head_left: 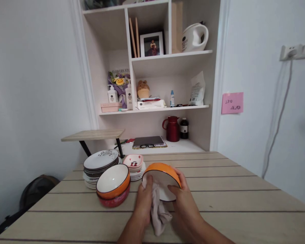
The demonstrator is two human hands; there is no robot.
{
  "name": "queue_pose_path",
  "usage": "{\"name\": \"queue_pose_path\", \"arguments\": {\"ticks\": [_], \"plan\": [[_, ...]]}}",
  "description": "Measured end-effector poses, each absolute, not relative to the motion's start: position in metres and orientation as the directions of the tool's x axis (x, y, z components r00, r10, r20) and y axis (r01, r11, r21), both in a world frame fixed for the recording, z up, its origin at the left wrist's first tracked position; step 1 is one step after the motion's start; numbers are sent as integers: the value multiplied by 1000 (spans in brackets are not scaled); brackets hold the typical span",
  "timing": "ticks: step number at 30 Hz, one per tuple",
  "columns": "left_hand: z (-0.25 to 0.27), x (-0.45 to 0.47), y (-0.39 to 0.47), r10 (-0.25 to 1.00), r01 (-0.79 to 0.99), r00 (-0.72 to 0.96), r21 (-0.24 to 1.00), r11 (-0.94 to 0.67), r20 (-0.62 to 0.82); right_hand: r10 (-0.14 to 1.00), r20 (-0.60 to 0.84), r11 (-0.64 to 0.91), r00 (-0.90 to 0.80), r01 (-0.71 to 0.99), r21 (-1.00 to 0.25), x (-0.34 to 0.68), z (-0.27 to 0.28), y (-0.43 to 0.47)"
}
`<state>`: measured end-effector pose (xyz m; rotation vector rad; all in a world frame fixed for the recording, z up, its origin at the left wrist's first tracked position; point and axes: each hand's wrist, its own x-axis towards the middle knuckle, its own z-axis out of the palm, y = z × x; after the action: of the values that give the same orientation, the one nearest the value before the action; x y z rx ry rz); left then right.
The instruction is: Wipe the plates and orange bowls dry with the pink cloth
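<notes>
An orange bowl (165, 167) with a white inside and a dark rim is tilted toward me above the table. My right hand (181, 193) grips its right side, thumb over the rim and fingers behind. In my left hand (144, 196) is a greyish-pink cloth (157, 213), pressed against the bowl's left inner side and hanging down below it. The left fingers are partly hidden by the cloth and bowl. Just left of my hands, another orange bowl (113, 181) sits tilted in a red bowl (115, 200) on the table.
Stacked plates (101, 159) stand at the back left, beside small pink-and-white dishes (133, 161) on small plates. A raised wooden stand (94, 135) is behind them. At the back are a red jug (172, 128), a dark bottle (184, 128) and a laptop (147, 141).
</notes>
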<state>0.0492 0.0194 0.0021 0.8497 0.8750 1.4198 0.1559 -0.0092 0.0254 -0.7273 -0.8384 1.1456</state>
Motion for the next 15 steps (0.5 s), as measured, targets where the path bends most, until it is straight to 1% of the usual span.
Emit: {"name": "queue_pose_path", "arguments": {"ticks": [2,4,7,8,10,11,13,15], "plan": [[0,50,20,1000,-480,-24,877,5,-19,974,167,224,155,-518,-826,153,26,-12],[-2,51,20,999,-504,-38,864,5,-28,976,176,217,128,-531,-819,151,25,-12],[-5,52,21,991,-480,-136,876,-50,-18,974,211,224,83,-482,-847,155,25,-7],[-5,51,21,983,-446,-184,892,-76,-9,970,233,241,72,-434,-868,158,25,-4],[-4,48,23,954,-337,-297,931,-143,39,946,316,322,70,-276,-905,166,25,4],[-3,45,24,929,-261,-358,946,-191,89,925,372,379,73,-175,-909,170,25,7],[-2,40,27,861,-69,-452,953,-294,233,877,475,475,73,22,-880,178,28,12],[-3,36,28,809,114,-467,931,-346,357,836,544,528,72,165,-833,184,32,13]]}}
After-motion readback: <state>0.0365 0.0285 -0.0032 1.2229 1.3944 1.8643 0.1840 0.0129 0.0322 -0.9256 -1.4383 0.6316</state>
